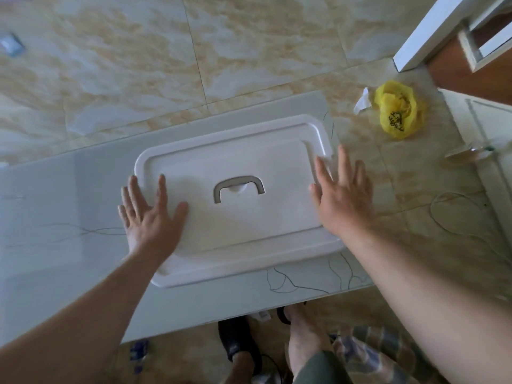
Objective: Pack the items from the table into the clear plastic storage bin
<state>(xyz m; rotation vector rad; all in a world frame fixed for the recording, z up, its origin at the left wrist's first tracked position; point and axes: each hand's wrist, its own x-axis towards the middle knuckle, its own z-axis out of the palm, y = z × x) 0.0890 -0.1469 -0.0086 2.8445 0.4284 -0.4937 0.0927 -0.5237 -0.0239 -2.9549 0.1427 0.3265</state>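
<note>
The clear plastic storage bin itself cannot be made out: only its white rectangular plastic lid (243, 189), with one grey U-shaped handle (238, 187) lying flat in a recess at its middle, shows from above, and whatever sits under the lid is hidden. It rests near the right end of a pale glossy tabletop (55, 217), whose left side runs out of the picture. Two bare hands are in view. The left hand (151, 214) lies palm down with fingers straight and spread, its thumb and forefinger on the lid's left edge and the other fingers over the tabletop. The right hand (342, 196) is equally flat and spread over the lid's right edge, gripping nothing; motion blur leaves it unclear whether it touches. On the beige tiled floor (249, 51) beyond lie one crumpled yellow plastic bag (397, 109) and one white paper scrap (362, 102) just beside it.
</note>
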